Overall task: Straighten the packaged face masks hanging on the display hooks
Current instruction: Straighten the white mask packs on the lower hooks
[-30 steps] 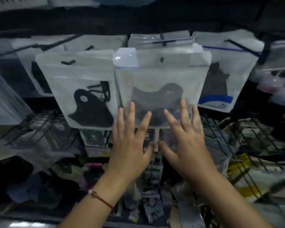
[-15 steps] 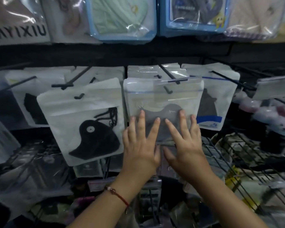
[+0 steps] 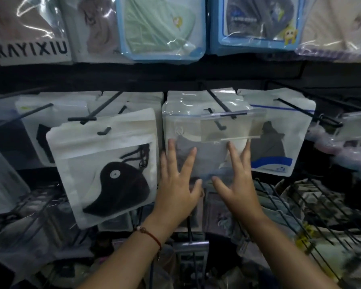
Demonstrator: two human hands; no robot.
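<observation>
While both hands lay flat against the clear middle packet (image 3: pixel 206 130), the straightening looked only partly done. The left hand (image 3: pixel 176 182) and right hand (image 3: pixel 237 182) had fingers spread and straight, pressing its lower half and grasping nothing. That packet hung from its hook (image 3: pixel 220 126) roughly level, holding a grey mask. Just beside it, the white packet with the black mask (image 3: pixel 106 163) hung visibly tilted, so it probably remained to be squared, as perhaps did the rows behind.

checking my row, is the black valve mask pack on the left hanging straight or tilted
Tilted: the black valve mask pack hangs skewed on its hook, right top corner higher.
</observation>
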